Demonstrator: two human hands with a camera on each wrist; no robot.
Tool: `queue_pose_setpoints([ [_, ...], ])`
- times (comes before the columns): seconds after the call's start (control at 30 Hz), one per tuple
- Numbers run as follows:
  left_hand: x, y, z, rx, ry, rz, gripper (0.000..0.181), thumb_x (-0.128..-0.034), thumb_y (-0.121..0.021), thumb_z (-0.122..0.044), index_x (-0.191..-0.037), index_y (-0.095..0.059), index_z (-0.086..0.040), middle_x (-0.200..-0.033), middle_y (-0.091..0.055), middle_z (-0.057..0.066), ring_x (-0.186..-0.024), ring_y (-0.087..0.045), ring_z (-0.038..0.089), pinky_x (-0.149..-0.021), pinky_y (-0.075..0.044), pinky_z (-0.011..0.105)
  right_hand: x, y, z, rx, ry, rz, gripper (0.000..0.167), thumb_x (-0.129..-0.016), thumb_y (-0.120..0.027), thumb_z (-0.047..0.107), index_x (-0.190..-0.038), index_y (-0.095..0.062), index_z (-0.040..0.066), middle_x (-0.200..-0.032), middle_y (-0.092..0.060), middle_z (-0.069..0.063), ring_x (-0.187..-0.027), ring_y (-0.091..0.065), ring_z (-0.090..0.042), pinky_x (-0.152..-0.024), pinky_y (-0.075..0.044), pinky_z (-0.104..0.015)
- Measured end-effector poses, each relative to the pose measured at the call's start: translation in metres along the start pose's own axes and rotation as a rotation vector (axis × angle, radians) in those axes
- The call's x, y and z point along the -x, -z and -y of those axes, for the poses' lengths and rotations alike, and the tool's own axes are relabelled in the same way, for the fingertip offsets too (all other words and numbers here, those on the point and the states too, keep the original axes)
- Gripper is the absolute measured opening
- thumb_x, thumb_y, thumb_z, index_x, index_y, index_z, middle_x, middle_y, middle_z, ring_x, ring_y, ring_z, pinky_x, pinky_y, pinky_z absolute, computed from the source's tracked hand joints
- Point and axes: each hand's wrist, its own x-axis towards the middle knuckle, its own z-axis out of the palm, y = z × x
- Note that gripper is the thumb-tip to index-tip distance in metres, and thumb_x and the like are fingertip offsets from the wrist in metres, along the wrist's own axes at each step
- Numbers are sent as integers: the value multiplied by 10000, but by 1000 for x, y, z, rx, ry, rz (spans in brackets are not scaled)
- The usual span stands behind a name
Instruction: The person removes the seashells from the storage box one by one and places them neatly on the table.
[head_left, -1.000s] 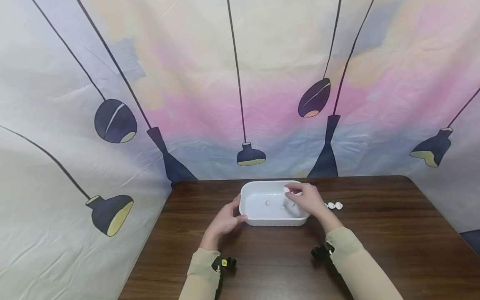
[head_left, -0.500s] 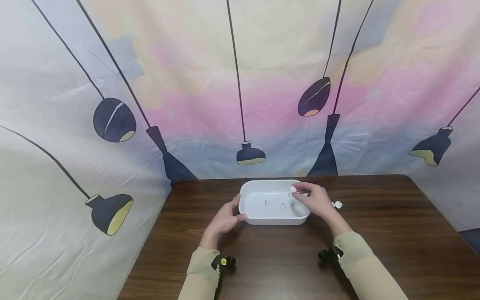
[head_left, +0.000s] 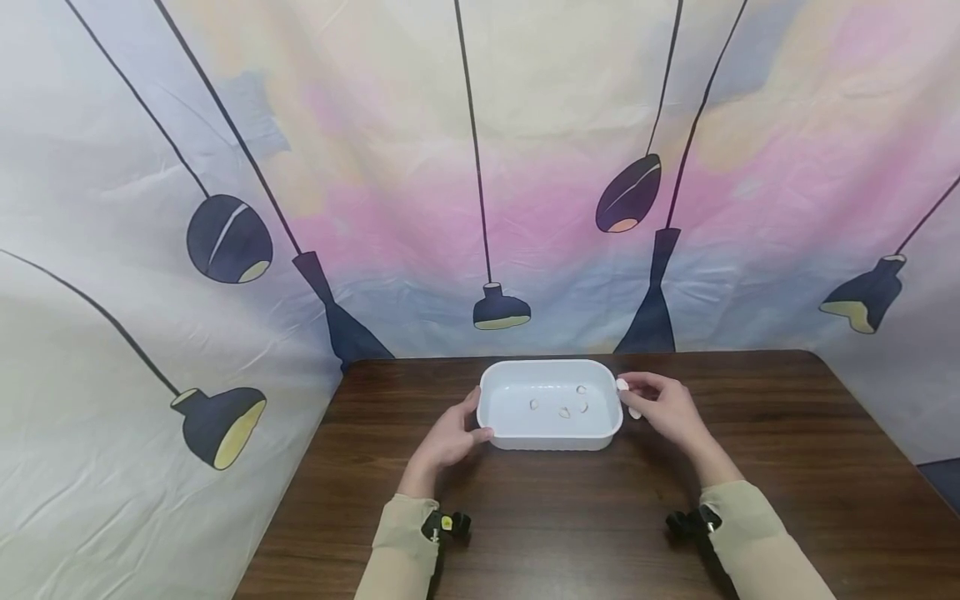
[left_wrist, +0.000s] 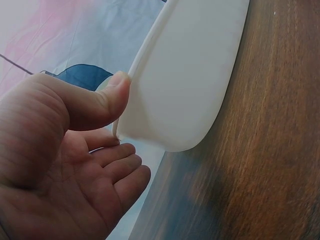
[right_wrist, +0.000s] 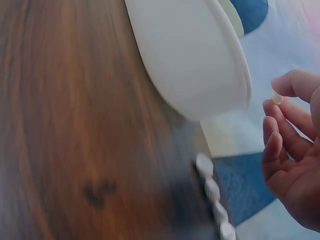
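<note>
A white rectangular basin (head_left: 551,443) stands on the table with several small shell-like pieces (head_left: 565,412) lying apart inside it. My left hand (head_left: 447,435) holds the basin's left end; in the left wrist view, its thumb (left_wrist: 117,95) lies against the rim. Just beyond the basin's right end, my right hand (head_left: 667,408) pinches a small white shell-like piece (right_wrist: 276,97) between thumb and forefinger. Below that hand, a row of white pieces (right_wrist: 212,189) sits on the table, mostly hidden by the hand in the head view.
The brown wooden table (head_left: 555,517) ends in a back edge close behind the basin. A cloth backdrop (head_left: 420,208) printed with hanging lamps rises behind it. Each forearm wears a black wrist mount (head_left: 447,525).
My right hand has moved right, from above the basin to beyond its right end, still pinching the white piece. My left hand has kept its place on the basin.
</note>
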Motion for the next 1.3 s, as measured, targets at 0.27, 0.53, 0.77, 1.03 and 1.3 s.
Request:
queue_pose_setpoints([
  [0.27,0,1,0,2,12,9,836,-981,-765,-128,-1670,-305,-15,-1737,-281,145,-1608,-253,352,-1285,-215,583,14,28,-25,-27,-65,-59,452,-1019,-761,284,-1360,-712,-9,-1239,-742,-202,-966,-630,9,-784,-517,-147],
  [0.53,0,0,-2,-11,16,9,829,-988,-757,-128,-1674,-302,-26,-1739,-282,134,-1608,-254,350,-1283,-215,591,22,50,-37,-35,-117,-136,487,-1031,-745,285,-1392,-678,-34,-1227,-738,-180,-932,-580,84,-754,-497,-135],
  [0.77,0,0,-1,-2,15,8,830,-987,-760,-130,-1673,-304,-25,-1739,-281,138,-1607,-255,356,-1280,-217,598,27,63,-53,65,-217,-108,558,-1037,-723,362,-1419,-656,-39,-1314,-711,-246,-1113,-624,-152,-797,-491,-196],
  [1.03,1,1,-1,-7,5,9,821,-991,-753,-124,-1671,-304,-14,-1737,-282,147,-1606,-255,358,-1282,-218,590,32,70,-65,127,-268,-22,597,-1052,-689,370,-1407,-620,-105,-1409,-609,-353,-1333,-520,-532,-1019,-476,-575],
  [1.3,2,1,-1,-13,6,6,816,-994,-748,-121,-1670,-304,-13,-1737,-283,144,-1605,-259,357,-1281,-221,592,29,69,-68,183,-299,2,605,-1055,-674,400,-1409,-628,-88,-1460,-549,-379,-1355,-475,-578,-1076,-414,-686],
])
